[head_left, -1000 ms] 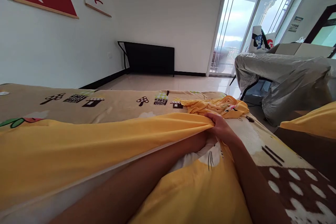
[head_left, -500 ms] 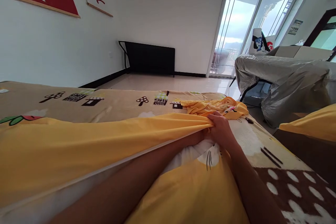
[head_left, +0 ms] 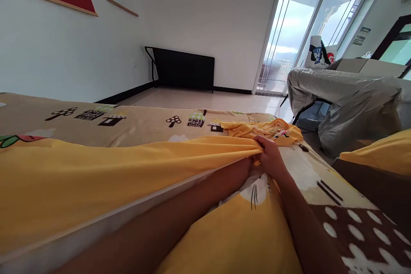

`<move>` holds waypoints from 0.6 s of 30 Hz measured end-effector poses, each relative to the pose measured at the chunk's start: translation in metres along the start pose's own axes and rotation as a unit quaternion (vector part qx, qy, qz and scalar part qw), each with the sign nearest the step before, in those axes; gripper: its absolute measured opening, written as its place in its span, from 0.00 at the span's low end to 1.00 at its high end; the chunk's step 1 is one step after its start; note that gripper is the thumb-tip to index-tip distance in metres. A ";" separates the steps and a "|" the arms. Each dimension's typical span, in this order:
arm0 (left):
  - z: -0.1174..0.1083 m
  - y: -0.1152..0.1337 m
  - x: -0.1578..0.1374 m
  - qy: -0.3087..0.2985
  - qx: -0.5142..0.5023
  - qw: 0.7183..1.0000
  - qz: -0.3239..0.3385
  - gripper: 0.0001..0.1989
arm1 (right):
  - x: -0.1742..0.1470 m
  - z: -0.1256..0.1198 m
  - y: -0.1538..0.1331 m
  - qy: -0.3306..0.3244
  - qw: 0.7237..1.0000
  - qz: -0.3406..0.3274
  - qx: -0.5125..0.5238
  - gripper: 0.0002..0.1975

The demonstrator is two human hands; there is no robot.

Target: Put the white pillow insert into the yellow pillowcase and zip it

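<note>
A yellow fabric cover (head_left: 135, 167) with a pale inner side is stretched from the left toward the middle. My right hand (head_left: 269, 154) is closed around its gathered end, thumb on top. My left hand (head_left: 244, 170) reaches between the layers of the cover, close against my right hand; its fingers are hidden in the cloth. Below the hands, another part of yellow cloth (head_left: 237, 231) bears a white patch with black whisker lines. Just beyond my right hand lies a crumpled yellow cloth (head_left: 282, 132).
Everything lies on a beige patterned blanket (head_left: 144, 124), brown with white dots at right. Two dark sticks are printed or lying there; I cannot tell which. A plastic-wrapped table (head_left: 346, 79) stands at the right, and a black folded panel (head_left: 184, 70) leans on the far wall.
My left hand and forearm have shifted slightly within the cover. My right hand keeps its grip. The view has tilted a little.
</note>
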State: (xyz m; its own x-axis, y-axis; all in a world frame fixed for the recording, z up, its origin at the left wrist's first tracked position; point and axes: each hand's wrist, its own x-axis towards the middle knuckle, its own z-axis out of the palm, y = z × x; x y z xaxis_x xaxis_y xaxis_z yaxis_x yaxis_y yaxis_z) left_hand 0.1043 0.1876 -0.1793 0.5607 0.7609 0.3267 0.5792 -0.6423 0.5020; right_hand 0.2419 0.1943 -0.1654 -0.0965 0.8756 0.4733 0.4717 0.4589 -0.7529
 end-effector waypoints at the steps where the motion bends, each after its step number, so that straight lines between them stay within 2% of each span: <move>1: -0.002 0.002 -0.001 0.002 0.004 1.000 0.000 0.19 | 0.000 0.000 0.000 0.003 1.000 -0.004 -0.004 0.11; 6: -0.012 0.008 -0.006 -0.004 -0.002 1.000 0.031 0.22 | 0.000 -0.001 -0.002 0.020 0.999 -0.022 -0.045 0.15; 9: -0.018 0.012 -0.008 -0.009 -0.033 0.996 0.087 0.17 | -0.002 -0.002 -0.005 0.029 0.998 -0.030 -0.057 0.16; 11: -0.021 0.015 -0.007 -0.037 -0.036 0.991 0.125 0.13 | -0.002 -0.003 -0.006 0.023 0.998 -0.030 -0.051 0.15; 15: -0.021 0.016 -0.003 -0.121 0.065 0.977 0.162 0.11 | -0.001 -0.005 -0.004 -0.010 1.000 -0.011 -0.020 0.12; 18: -0.015 0.012 -0.002 -0.142 0.116 0.974 0.136 0.10 | 0.000 -0.009 -0.002 -0.033 0.999 0.000 0.008 0.12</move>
State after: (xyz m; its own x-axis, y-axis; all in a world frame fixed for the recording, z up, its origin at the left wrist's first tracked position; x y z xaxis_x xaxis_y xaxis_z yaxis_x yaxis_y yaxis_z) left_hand 0.1014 0.1801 -0.1623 0.8337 0.5254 0.1701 0.4869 -0.8446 0.2225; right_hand 0.2486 0.1922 -0.1604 -0.1552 0.8833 0.4425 0.4577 0.4612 -0.7601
